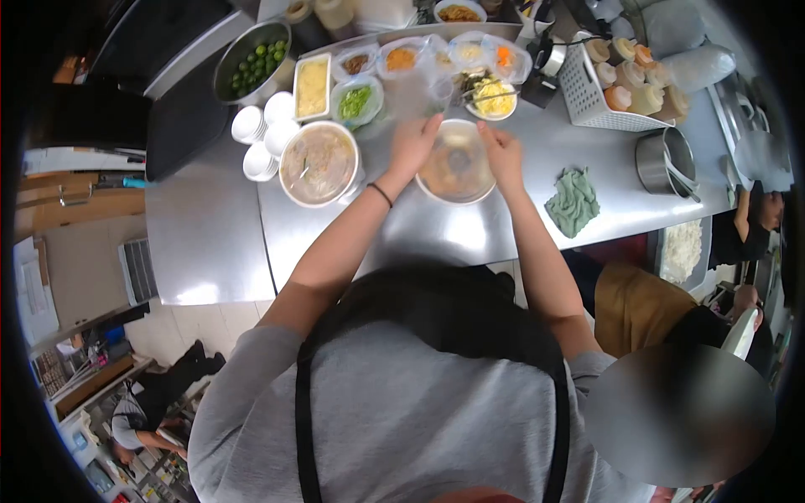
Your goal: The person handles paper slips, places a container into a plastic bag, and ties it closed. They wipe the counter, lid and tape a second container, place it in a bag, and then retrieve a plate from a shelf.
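A round white bowl [457,172] with a clear, cloudy lid over it stands on the steel counter in front of me. My left hand [412,147] is at its upper left rim, the fingers pressed together near the lid's edge. At the upper right rim, my right hand [501,155] pinches the edge of the lid. Food under the lid shows only as a blurred orange-brown shape. To the left sits a second lidded bowl [319,163] with brownish contents, apart from my hands.
White cups [260,159] are stacked left of the second bowl. Containers of toppings [356,102] line the back, beside a pot of green fruit [258,63]. A green cloth [573,201], a steel pot [662,159] and a bottle basket [587,96] stand right. Other people are nearby.
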Tool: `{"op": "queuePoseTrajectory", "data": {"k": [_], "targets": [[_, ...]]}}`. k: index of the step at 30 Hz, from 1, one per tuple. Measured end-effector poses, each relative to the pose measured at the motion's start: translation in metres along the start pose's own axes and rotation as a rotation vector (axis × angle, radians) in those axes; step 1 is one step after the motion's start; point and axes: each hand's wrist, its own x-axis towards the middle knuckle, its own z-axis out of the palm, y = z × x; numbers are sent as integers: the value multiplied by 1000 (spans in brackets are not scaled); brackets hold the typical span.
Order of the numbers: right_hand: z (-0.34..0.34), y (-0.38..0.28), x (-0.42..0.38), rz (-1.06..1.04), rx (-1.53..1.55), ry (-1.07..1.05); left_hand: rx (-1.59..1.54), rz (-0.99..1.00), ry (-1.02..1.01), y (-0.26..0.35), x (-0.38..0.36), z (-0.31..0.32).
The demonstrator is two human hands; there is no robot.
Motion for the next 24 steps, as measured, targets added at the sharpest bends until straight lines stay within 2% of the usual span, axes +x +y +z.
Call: {"op": "queuePoseTrajectory", "data": {"k": [3,5,6,7,8,10,11,12,13,14,16,19,20,21,23,24], "targets": [[-22,-9,12,-126,-23,19,-27,24,45,12,14,6],[-60,-32,30,-132,167,271,81,265,240,29,25,6],[-80,-34,46,-5,291,341,81,268,235,40,29,16],[-94,-36,65,121,416,407,-83,288,173,57,36,34],[-95,-35,82,115,421,412,-247,313,110,74,46,52],[-100,-26,114,155,408,386,-347,88,-289,99,69,87],[-100,-27,125,228,336,319,-347,103,-294,106,79,103],[-99,-28,134,302,262,250,-594,-116,-367,110,87,118],[-102,-8,154,323,318,47,-839,-344,-438,111,95,132],[-104,-21,150,277,278,43,-842,-329,-444,108,108,142],[-109,-37,139,99,312,119,-1035,-436,-401,98,124,155],[-120,-57,76,-86,294,27,-1106,-391,-491,72,142,174],[-117,-41,50,-116,295,90,-1189,-376,-553,62,147,179],[-114,-25,23,-147,296,153,-1126,-535,-503,88,136,158],[-120,-48,-60,67,341,48,-1059,-541,-467,111,126,143],[-121,-25,-87,-82,106,15,-1002,-543,-423,115,120,141]]}}
